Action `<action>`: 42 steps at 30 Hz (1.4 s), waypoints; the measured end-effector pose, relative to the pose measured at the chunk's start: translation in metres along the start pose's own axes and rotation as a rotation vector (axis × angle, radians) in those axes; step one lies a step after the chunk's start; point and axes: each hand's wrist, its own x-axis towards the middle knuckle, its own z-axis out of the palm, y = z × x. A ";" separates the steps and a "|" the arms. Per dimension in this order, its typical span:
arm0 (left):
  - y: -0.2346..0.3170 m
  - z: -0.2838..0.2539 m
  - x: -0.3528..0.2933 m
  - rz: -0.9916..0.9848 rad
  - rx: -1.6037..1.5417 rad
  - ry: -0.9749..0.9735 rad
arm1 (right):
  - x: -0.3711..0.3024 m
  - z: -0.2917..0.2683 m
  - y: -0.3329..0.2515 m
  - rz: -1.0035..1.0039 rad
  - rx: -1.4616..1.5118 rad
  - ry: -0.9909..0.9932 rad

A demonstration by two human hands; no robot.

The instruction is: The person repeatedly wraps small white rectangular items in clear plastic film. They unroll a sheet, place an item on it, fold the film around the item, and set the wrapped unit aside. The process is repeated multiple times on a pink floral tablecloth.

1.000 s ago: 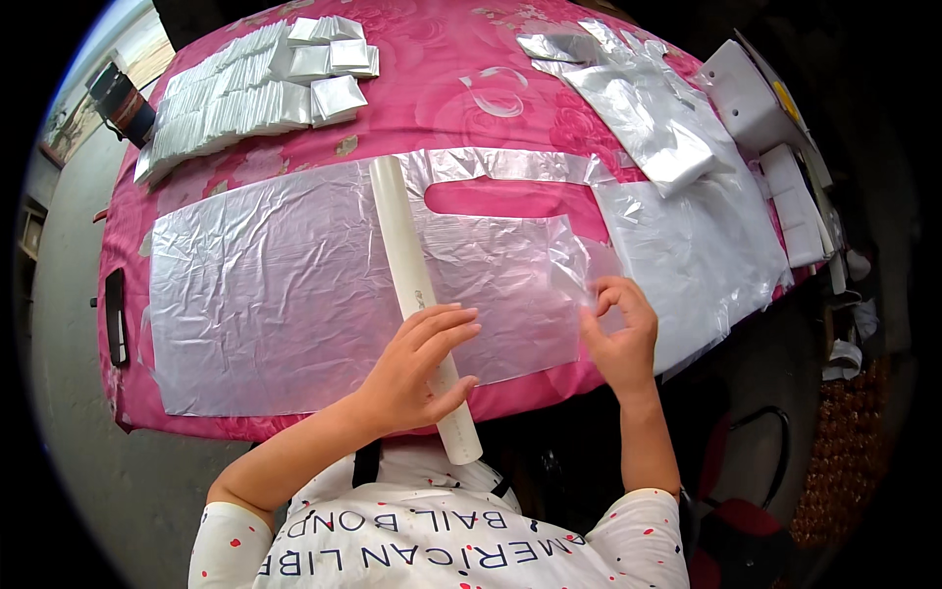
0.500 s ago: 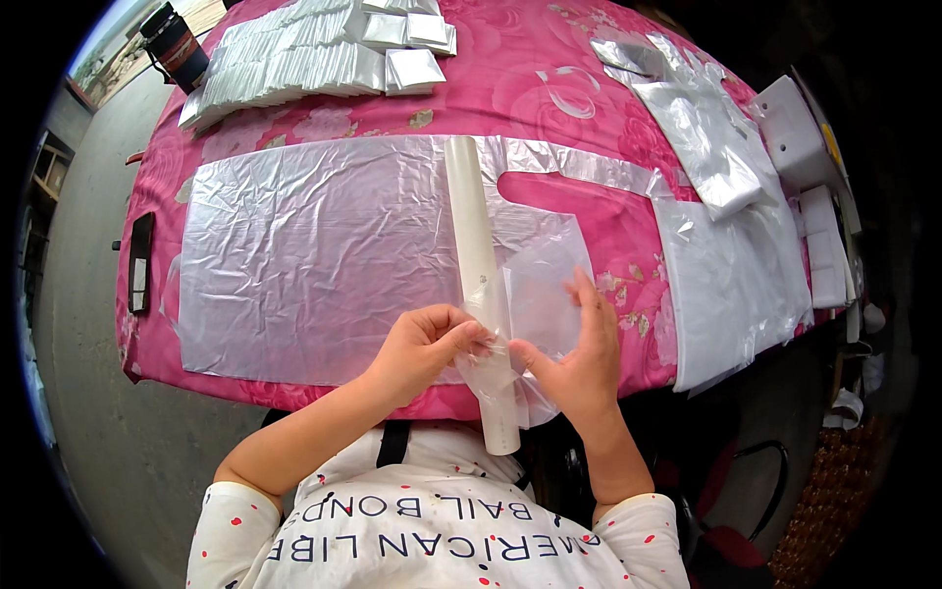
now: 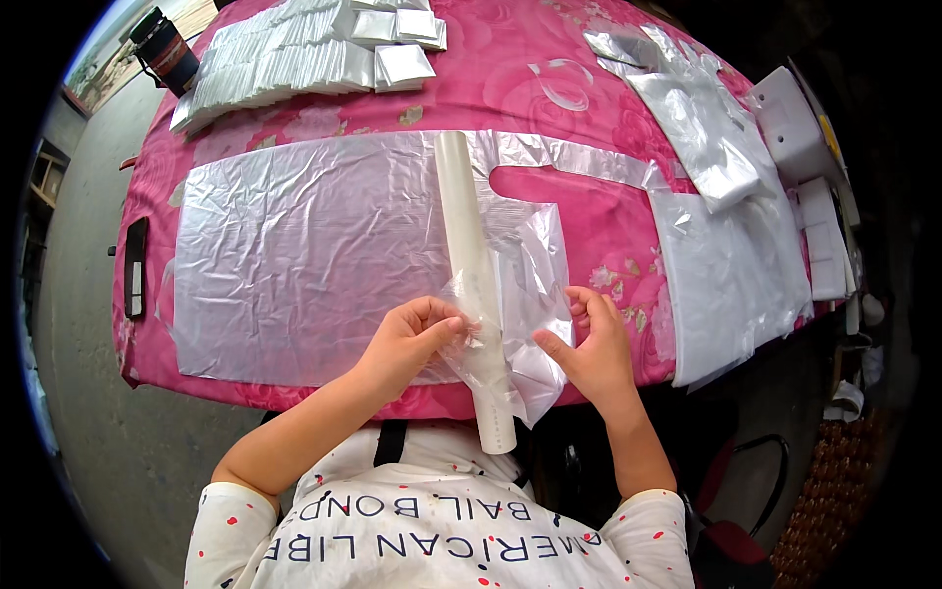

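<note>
A thin, see-through plastic sheet [image 3: 294,265] with a curved cut-out and a long strip lies flat on the pink cloth. Across its right part rests a white tube [image 3: 463,221], whose near end sticks out past the table edge towards me. My left hand [image 3: 417,339] is closed, pinching a crumpled bit of clear film [image 3: 471,344] that wraps over the tube's near part. To the right of the tube, my right hand [image 3: 599,353] has thumb and fingers apart, beside the sheet's loose right flap, and holds nothing.
Many folded white packets [image 3: 294,64] stand in rows at the far left beside a dark flask [image 3: 165,51]. A phone-like black object [image 3: 136,267] lies at the left edge. Stacked plastic sheets [image 3: 731,265] cover the right side, near white boxes [image 3: 822,236].
My left hand has drawn slightly left with the film, and my right hand has moved a little right, away from the tube. The sheet's right flap has crumpled and shifted.
</note>
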 end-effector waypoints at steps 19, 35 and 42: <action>-0.003 -0.005 -0.002 -0.033 -0.086 0.035 | -0.016 -0.038 0.040 0.403 0.736 -0.204; 0.006 -0.021 0.004 -0.090 0.040 0.047 | -0.006 -0.086 0.077 0.051 -0.172 0.584; 0.034 -0.076 -0.017 0.016 0.151 0.029 | -0.062 0.019 -0.032 0.147 0.027 -0.419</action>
